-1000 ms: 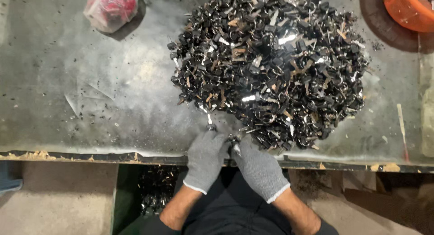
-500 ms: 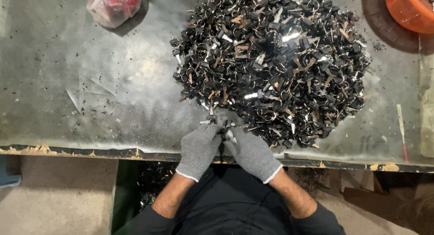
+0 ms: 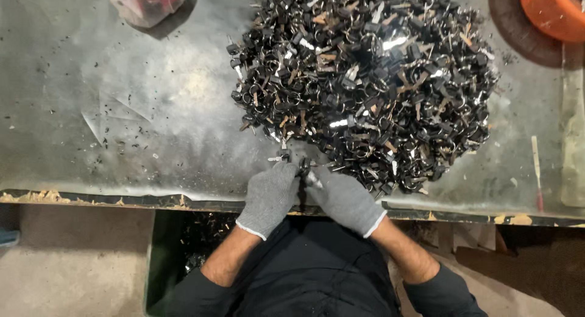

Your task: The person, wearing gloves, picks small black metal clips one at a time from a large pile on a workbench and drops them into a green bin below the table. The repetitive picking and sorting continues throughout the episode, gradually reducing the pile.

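Worn metal table (image 3: 122, 79): key pile (image 3: 365, 79), orange bowl (image 3: 551, 12), pink bag (image 3: 146, 3).

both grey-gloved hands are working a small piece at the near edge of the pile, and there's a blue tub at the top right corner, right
Not quite: the tub at the top right corner is orange, not blue, as the head view shows. The rest holds: the left hand and right hand, both in grey gloves, work a small piece at the near edge of the pile.
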{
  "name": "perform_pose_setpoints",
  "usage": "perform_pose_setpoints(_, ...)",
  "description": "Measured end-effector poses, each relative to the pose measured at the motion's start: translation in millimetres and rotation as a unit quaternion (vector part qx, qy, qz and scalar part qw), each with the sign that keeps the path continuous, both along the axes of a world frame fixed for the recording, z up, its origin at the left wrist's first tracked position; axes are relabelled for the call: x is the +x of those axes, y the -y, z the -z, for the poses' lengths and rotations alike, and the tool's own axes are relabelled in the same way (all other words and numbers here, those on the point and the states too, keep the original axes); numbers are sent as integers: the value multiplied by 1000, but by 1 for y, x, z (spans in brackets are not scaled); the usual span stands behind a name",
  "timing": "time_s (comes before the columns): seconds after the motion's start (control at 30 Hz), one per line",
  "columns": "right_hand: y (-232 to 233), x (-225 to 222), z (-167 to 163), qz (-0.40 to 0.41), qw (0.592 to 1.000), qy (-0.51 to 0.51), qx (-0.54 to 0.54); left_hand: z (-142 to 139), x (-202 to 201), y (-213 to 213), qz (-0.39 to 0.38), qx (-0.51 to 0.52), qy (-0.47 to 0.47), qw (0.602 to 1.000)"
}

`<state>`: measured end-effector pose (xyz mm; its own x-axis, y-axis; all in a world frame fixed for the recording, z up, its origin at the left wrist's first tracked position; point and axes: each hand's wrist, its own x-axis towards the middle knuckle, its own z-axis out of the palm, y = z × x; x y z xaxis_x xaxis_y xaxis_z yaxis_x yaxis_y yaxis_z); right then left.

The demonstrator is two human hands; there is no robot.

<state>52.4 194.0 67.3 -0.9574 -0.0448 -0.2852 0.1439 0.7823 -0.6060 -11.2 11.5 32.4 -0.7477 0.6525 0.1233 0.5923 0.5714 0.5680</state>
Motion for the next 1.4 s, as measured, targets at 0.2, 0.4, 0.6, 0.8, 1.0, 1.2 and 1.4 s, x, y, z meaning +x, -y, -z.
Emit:
perform_pose_setpoints(0.2, 25, -3, -2, 27, 982, 113, 148, 9, -3, 1, 23, -20, -42, 999)
perform_pose_setpoints(0.4, 34, 4, -2, 12, 980, 8, 199, 12, -2, 3, 30, -19, -63, 997)
perform_pose_setpoints(0.6, 20, 13, 5, -34, 960, -74, 266, 5, 2, -2, -5, 30, -17, 999)
perform_pose_setpoints(0.8, 19, 19, 6, -42, 947, -130, 291, -6, 0, -4, -20, -5, 53, 998)
perform_pose_setpoints(1.0, 18, 8, 8, -47, 953, -112, 278, -14, -18, -14, 22, -155, 79, 985)
perform_pose_setpoints(1.2, 35, 10, 11, 11, 960, 11, 279, -4, -10, -13, 36, -118, 15, 992)
perform_pose_setpoints(1.4, 17, 0, 7, 35, 992, 76, 90, 4, 9, -7, -26, -22, -48, 998)
